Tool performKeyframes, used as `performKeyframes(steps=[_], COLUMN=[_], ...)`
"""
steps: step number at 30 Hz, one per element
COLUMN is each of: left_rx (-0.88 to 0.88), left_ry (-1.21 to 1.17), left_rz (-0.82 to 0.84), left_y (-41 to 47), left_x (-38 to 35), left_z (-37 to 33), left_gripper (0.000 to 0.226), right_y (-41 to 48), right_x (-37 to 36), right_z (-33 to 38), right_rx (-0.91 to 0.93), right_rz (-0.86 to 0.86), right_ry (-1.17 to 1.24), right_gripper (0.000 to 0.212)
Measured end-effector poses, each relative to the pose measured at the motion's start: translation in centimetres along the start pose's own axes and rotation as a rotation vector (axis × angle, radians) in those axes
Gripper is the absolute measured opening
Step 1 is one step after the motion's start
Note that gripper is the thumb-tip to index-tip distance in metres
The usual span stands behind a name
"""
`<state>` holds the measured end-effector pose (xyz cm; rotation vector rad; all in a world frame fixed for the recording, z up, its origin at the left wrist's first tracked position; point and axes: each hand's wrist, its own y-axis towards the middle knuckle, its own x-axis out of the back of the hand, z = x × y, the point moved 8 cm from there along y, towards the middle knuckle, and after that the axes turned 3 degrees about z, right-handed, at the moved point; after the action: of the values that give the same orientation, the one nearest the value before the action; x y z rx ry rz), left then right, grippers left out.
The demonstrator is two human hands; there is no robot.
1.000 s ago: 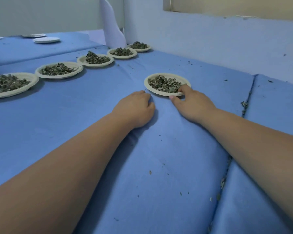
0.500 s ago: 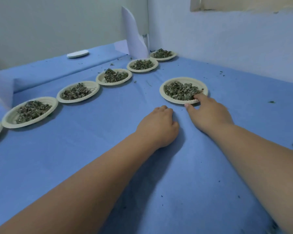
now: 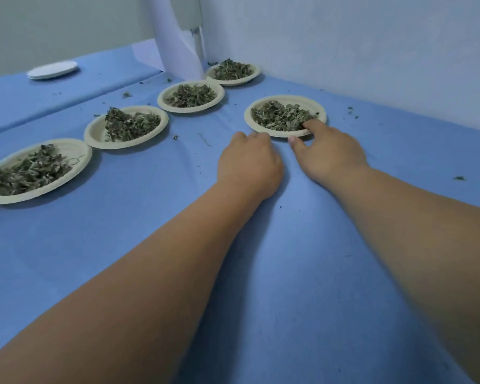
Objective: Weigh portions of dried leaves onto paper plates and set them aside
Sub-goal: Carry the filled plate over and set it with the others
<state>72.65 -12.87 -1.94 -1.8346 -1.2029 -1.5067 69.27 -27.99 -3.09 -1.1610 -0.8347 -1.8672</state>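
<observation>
place: plain workroom | cues: blue-sheeted table [image 3: 94, 217] — bare pale wall [image 3: 372, 51], row of leaf-filled paper plates [image 3: 94, 134]

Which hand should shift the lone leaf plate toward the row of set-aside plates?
Right, probably. The right hand pinches the near rim of the plate, index finger over the edge and thumb below. The left hand rests curled on the blue cloth beside the plate and holds nothing.

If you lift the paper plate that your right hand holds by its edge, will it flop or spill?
Likely light and slightly bendy: the plate looks like thin paper, and the right hand pinches only its near rim. The dried leaves lie loose in a heap, so tilting could spill some; crumbs already dot the blue cloth.
</observation>
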Motion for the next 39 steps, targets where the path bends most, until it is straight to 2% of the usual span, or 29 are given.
performKeyframes(steps=[3,9,22,28,31,34,37,39], left_rx=[-0.068,-0.040,-0.055,-0.063,-0.059,-0.055,-0.060,-0.061], left_ry=[0.019,0.057,0.026,0.017,0.018,0.011,0.005,-0.007], left_rz=[0.047,0.143,0.116,0.126,0.126,0.127,0.126,0.120], left_y=[0.9,1.6,0.7,0.7,0.7,0.7,0.4,0.1], left_x=[-1.4,-2.4,-2.7,-2.7,-2.7,-2.7,-2.5,-2.4], left_z=[0.0,1.0,0.6,0.6,0.6,0.6,0.5,0.5], left_gripper=[0.034,0.050,0.053,0.051,0.050,0.049,0.052,0.052], right_y=[2.9,8.4,13.8,13.7,13.4,12.9,12.5,12.3], right_x=[-0.4,-1.6,-2.6,-2.4,-2.4,-2.8,-3.4,-3.8], right_z=[0.6,1.7,1.7,1.6,1.3,1.4,1.7,2.1], right_rx=[-0.026,-0.070,-0.103,-0.119,-0.147,-0.090,-0.004,0.023], right_rz=[0.004,-0.001,-0.003,-0.015,-0.025,0.049,0.146,0.151], right_ry=[0.026,0.011,-0.010,0.018,0.004,-0.099,-0.201,-0.231], right_gripper=[0.053,0.053,0.051,0.057,0.067,0.074,0.064,0.060])
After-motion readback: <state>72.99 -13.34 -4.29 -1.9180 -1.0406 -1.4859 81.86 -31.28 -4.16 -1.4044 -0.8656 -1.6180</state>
